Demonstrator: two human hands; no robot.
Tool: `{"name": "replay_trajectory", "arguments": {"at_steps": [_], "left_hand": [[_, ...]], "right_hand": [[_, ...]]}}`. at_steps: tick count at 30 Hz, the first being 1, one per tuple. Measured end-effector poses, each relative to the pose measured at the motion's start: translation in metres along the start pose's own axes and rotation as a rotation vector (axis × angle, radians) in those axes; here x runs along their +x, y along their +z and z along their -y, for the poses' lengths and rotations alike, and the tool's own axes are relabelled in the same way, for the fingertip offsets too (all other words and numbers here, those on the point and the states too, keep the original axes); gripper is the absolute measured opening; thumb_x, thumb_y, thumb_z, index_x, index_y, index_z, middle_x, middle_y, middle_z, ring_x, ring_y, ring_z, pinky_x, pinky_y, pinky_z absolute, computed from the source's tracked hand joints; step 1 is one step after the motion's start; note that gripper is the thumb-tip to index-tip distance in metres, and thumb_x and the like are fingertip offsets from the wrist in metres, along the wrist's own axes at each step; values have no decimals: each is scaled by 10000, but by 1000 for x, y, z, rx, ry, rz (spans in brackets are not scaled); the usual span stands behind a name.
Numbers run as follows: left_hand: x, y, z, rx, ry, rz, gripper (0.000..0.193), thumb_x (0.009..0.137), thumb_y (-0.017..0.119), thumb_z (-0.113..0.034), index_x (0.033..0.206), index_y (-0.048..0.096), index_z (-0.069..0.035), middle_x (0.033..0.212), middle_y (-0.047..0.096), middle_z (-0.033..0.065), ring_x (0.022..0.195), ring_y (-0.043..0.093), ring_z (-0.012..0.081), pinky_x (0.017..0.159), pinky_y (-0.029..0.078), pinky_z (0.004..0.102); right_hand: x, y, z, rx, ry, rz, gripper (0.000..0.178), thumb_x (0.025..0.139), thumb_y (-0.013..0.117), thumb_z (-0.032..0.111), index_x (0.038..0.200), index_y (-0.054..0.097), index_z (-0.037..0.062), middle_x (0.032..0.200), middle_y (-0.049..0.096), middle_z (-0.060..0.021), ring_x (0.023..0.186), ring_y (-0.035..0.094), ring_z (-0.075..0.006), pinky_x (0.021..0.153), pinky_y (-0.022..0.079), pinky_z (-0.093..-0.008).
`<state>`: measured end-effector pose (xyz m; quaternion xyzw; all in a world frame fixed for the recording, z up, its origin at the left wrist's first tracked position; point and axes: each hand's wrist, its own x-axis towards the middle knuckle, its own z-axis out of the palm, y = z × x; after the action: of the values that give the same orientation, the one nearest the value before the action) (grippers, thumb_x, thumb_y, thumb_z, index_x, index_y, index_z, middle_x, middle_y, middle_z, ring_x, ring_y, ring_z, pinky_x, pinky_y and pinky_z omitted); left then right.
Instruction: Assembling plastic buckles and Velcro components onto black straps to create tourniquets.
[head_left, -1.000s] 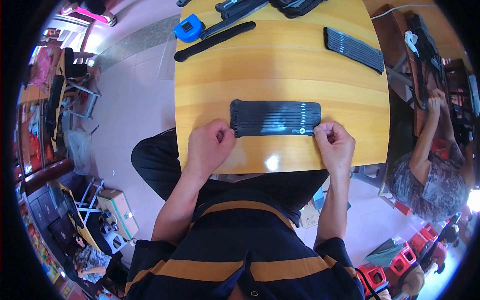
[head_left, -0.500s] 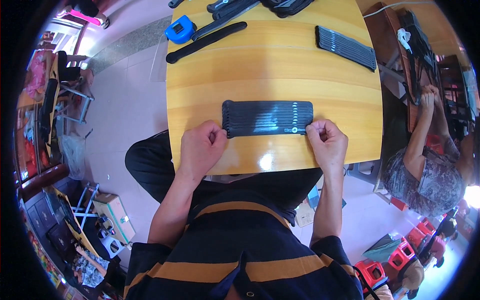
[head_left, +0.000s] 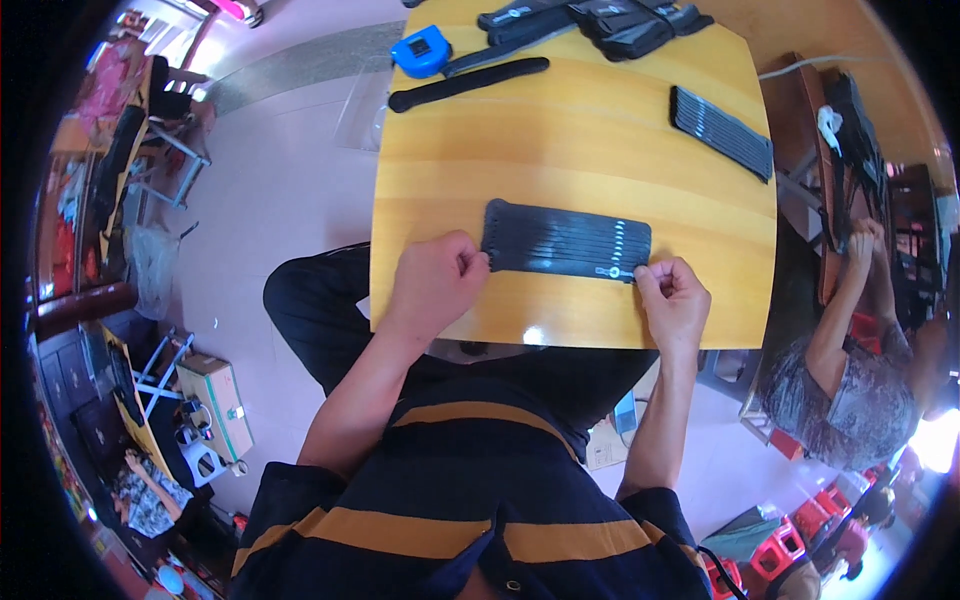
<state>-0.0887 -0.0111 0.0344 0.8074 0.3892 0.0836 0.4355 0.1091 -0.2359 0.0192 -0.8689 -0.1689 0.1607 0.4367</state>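
Note:
A flat row of several black straps (head_left: 565,240), laid side by side with pale marks near the right end, lies on the wooden table in front of me. At its lower left corner my left hand (head_left: 438,285) is closed, thumb and forefinger pinching the strap ends. My right hand (head_left: 676,303) pinches the lower right corner of the same row. The exact grip under the fingertips is hidden. A second row of black straps (head_left: 722,135) rests at the right edge of the table, apart from both hands.
On the yellow wooden table (head_left: 440,180), a blue tape measure (head_left: 421,52) and a long black strap (head_left: 470,84) lie far left. Black strap bundles (head_left: 625,25) are heaped at the far edge. A person (head_left: 850,370) sits at another table on the right.
The whole view has shifted, so the table sits further right and slightly tilted. Both hands keep their pinch at the two lower corners of the strap row.

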Motion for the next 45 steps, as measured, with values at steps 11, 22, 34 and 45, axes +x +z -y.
{"name": "replay_trajectory", "arguments": {"at_steps": [11,22,34,45], "left_hand": [[-5,-12,17,-356,-20,101,117,892,680,-112,836,658,-11,644,627,124,564,626,325,584,516,364],[30,18,-33,-45,555,-344,353,900,559,7,1245,602,-48,1307,563,204,1243,540,343,1045,446,433],[63,64,-14,419,611,-409,408,875,609,-176,1276,638,-103,1430,500,170,1407,380,397,1157,271,598],[61,60,-16,465,573,-386,460,855,581,-77,1311,627,-121,1463,481,139,1423,374,388,1152,271,625]], "right_hand": [[3,-11,-6,56,2,80,143,900,749,87,916,641,-6,673,618,4,574,540,-56,528,446,-246],[4,48,61,-463,-581,-174,550,930,647,162,1439,468,55,1527,387,-250,1456,308,-455,1169,211,-651],[33,109,48,-700,-515,9,707,1008,480,509,1546,369,64,1619,256,-265,1515,185,-461,1175,152,-692],[49,55,16,-778,-418,-47,866,953,474,676,1569,352,79,1639,219,-266,1532,147,-455,1180,124,-689]]}}
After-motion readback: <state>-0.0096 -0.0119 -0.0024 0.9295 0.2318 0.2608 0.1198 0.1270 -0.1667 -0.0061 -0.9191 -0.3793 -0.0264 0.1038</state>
